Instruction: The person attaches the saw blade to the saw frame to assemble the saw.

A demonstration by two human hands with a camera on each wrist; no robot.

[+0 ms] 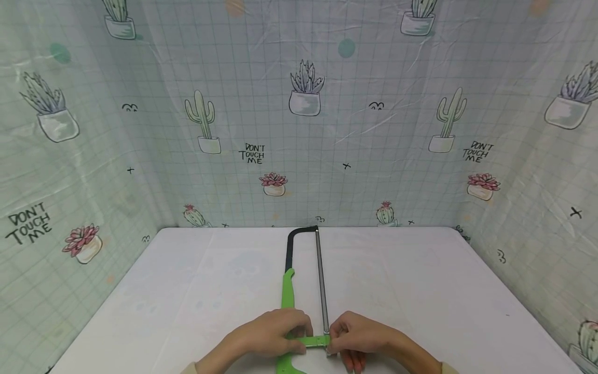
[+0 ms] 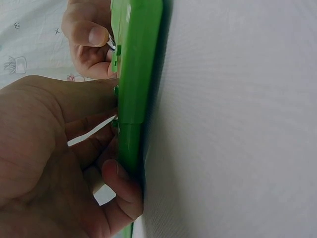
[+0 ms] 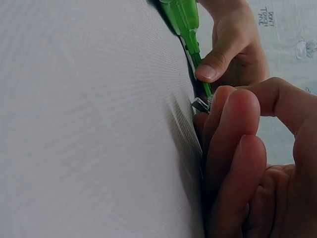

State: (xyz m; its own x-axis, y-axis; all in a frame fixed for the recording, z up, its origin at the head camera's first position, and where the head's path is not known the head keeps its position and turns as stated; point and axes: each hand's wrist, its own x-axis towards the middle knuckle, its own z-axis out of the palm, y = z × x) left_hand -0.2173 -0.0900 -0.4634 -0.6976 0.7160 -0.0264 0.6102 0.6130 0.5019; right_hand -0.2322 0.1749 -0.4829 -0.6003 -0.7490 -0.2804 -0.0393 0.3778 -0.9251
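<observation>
A hacksaw (image 1: 287, 293) with a green handle frame and a black front bow lies on the white table, its bow pointing away from me. Its grey blade (image 1: 321, 280) runs along the right side. My left hand (image 1: 275, 332) holds the green frame near its short crossbar (image 1: 314, 341), thumb and fingers around it. At the blade's near end, my right hand (image 1: 362, 332) pinches a small metal fitting with thumb and index finger. Part of that metal fitting (image 3: 200, 104) shows beside the fingertips in the right wrist view; the fingers hide the remainder.
The white table (image 1: 224, 280) spreads out on both sides of the saw. Behind it and along its sides hangs a pale gridded cloth (image 1: 345, 130) printed with cacti and lettering.
</observation>
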